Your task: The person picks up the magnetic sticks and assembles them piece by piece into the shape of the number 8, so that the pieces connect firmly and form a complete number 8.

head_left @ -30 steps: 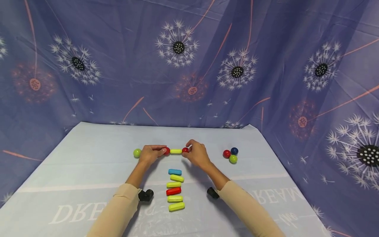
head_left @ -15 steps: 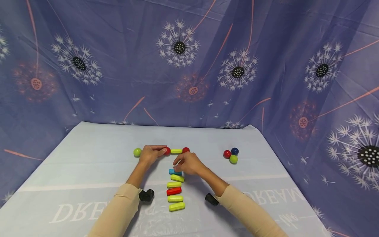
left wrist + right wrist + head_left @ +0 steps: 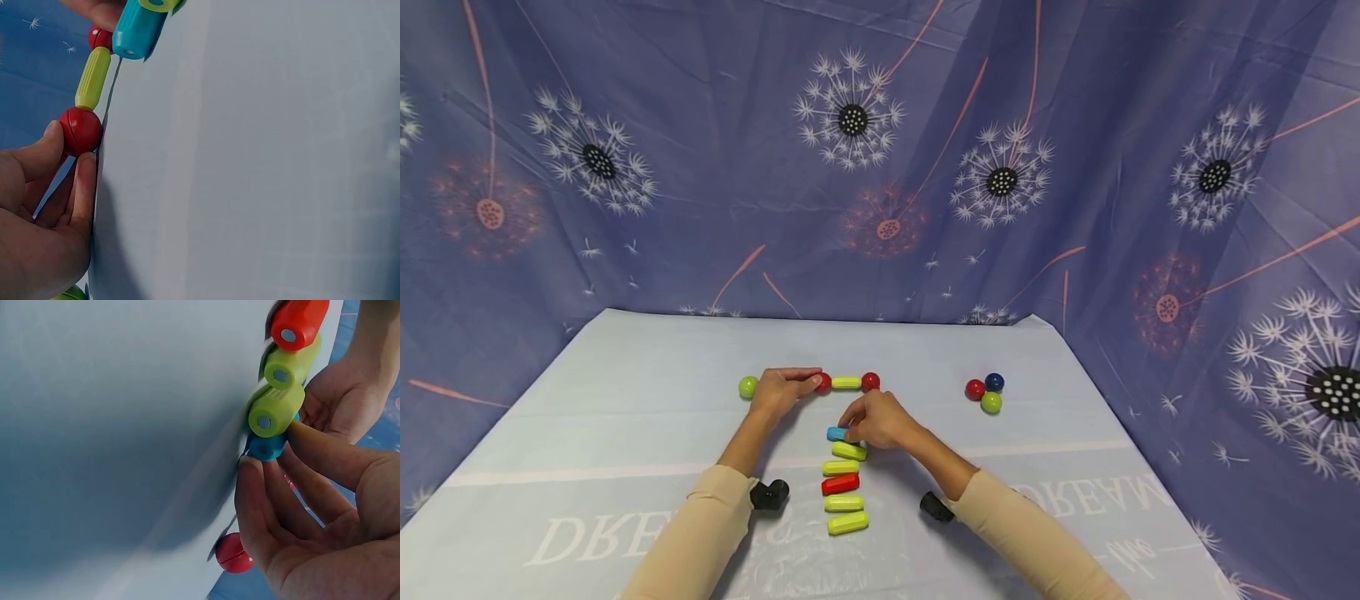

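My left hand (image 3: 777,392) pinches a red ball (image 3: 81,132) between thumb and fingers. A yellow-green rod (image 3: 846,383) runs from that ball to a second red ball (image 3: 870,381), all in one line on the sheet. Nearer to me, my right hand (image 3: 886,419) pinches a blue rod (image 3: 835,433) with metal-looking ends like its neighbours. In the right wrist view, thumb and fingertips meet at the blue rod (image 3: 267,449), partly hidden behind a yellow-green rod (image 3: 275,411).
Below the blue rod lie several yellow-green rods (image 3: 847,523) and a red rod (image 3: 840,484) in a column. A green ball (image 3: 747,387) sits left of my left hand. Red (image 3: 974,390), dark blue (image 3: 994,382) and green balls (image 3: 991,402) cluster at the right.
My right hand has let go of the right-hand red ball, moved down toward me and taken hold of the blue rod. My left hand stays on its red ball.
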Demonstrator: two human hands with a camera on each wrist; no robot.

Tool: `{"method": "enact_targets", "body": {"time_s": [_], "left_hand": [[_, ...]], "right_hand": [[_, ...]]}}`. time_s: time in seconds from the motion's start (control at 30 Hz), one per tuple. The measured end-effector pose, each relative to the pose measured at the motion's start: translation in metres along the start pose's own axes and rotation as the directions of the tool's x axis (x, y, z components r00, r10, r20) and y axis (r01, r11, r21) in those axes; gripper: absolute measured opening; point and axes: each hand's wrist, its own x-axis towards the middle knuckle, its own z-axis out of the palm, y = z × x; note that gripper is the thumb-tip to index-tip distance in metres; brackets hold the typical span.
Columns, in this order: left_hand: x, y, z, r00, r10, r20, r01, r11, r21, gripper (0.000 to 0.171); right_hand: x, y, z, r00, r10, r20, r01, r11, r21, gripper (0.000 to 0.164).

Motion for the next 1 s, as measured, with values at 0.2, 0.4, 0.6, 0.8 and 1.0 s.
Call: {"method": "enact_targets", "body": {"time_s": [0.2, 0.4, 0.6, 0.8, 1.0], "left_hand": [[-0.001, -0.001, 0.0, 1.0, -0.005, 0.009, 0.005, 1.0, -0.021, 0.028], [-0.001, -0.002, 0.001, 1.0, -0.006, 0.01, 0.006, 0.999, -0.033, 0.028], [-0.001, -0.002, 0.001, 1.0, -0.003, 0.016, 0.004, 0.999, -0.045, 0.027], [-0.002, -0.001, 0.001, 1.0, -0.004, 0.025, 0.005, 0.998, -0.063, 0.028], [-0.002, 0.001, 0.0, 1.0, -0.003, 0.022, 0.005, 0.997, -0.078, 0.029]], "right_hand": [[0.005, 0.001, 0.006, 0.998, -0.003, -0.065, 0.004, 1.0, 0.015, 0.012], [0.013, 0.001, 0.014, 0.984, 0.01, -0.176, 0.003, 0.997, 0.078, 0.016], [0.021, 0.001, 0.02, 0.964, 0.061, -0.258, -0.014, 0.984, 0.179, 0.017], [0.027, 0.001, 0.023, 0.954, 0.073, -0.29, 0.001, 0.969, 0.245, 0.017], [0.033, 0.001, 0.025, 0.954, 0.092, -0.285, -0.007, 0.958, 0.286, 0.021]]}}
